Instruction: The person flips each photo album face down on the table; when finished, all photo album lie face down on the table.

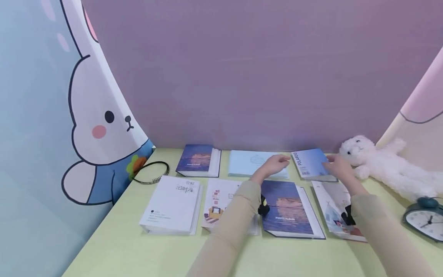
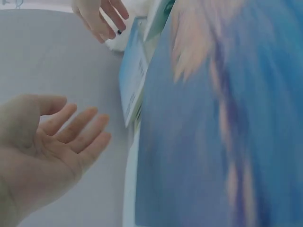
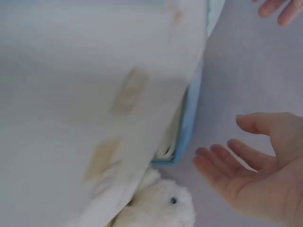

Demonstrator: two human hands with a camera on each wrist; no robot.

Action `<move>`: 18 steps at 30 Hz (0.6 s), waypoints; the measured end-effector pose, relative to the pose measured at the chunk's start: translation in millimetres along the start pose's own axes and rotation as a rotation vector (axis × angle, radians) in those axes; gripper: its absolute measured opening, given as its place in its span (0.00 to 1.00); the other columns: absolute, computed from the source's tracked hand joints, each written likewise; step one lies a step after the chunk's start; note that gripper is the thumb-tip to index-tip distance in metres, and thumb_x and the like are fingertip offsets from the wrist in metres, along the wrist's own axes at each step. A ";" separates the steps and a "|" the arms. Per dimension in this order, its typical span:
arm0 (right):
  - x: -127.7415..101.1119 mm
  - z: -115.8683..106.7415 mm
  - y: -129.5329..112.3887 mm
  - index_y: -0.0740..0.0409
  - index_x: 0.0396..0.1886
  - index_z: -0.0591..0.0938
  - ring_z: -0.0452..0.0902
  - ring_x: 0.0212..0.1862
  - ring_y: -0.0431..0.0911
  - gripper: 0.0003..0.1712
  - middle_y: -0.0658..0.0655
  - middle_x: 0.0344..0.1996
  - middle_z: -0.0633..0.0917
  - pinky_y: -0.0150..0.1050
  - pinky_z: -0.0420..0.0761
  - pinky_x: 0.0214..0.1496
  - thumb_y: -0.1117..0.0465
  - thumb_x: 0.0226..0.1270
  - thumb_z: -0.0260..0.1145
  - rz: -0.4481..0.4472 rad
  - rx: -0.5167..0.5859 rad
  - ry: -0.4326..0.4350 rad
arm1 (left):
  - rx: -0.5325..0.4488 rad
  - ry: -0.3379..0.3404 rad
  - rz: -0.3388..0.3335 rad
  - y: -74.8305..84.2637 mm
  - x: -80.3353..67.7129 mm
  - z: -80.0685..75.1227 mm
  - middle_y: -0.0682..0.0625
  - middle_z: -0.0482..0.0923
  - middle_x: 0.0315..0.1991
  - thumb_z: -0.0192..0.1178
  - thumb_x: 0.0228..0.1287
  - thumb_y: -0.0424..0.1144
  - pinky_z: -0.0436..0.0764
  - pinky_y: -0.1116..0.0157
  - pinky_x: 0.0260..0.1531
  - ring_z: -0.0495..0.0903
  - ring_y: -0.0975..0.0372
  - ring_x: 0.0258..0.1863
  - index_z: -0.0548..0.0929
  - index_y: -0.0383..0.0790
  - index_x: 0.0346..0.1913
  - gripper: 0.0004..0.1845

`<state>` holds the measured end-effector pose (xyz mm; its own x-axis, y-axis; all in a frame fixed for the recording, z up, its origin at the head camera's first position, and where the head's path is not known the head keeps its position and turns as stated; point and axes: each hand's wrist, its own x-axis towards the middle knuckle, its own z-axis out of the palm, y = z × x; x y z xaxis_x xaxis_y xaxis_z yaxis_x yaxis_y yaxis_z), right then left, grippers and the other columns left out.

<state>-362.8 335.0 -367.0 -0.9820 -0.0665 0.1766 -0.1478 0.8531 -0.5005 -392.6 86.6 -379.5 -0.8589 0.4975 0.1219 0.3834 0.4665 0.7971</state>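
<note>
Hands are hovering open, holding nothing: left hand (image 1: 273,164) just left of the blue album (image 1: 311,163), right hand (image 1: 337,164) just right of it

Bench (image 1: 117,246): smooth, matt, pale green laminate look. Blue album (image 1: 313,163) near my fingers: paper or card cover, smooth, slight sheen. Dark album (image 1: 288,209) in front of me: glossy printed cover, page edges white paper. White book (image 1: 173,206): matt paper jacket. Plush toy (image 1: 384,163): white, fluffy cloth pile. Clock (image 1: 425,219): smooth casing, glossy face. My sleeves (image 1: 232,219): matt beige knit cloth.
</note>
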 end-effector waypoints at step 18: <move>19.6 38.4 -95.5 0.73 0.60 0.69 0.74 0.54 0.66 0.26 0.74 0.55 0.75 0.57 0.78 0.51 0.61 0.68 0.57 -0.167 0.141 0.090 | -0.029 0.145 -0.018 -29.4 -46.4 -88.3 0.47 0.75 0.59 0.52 0.70 0.45 0.77 0.65 0.54 0.75 0.57 0.57 0.72 0.41 0.63 0.21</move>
<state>-372.5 232.4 -348.3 -0.9292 -0.1484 0.3384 -0.3281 0.7527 -0.5707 -394.0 -14.8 -356.4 -0.9063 0.3776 0.1900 0.3595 0.4522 0.8162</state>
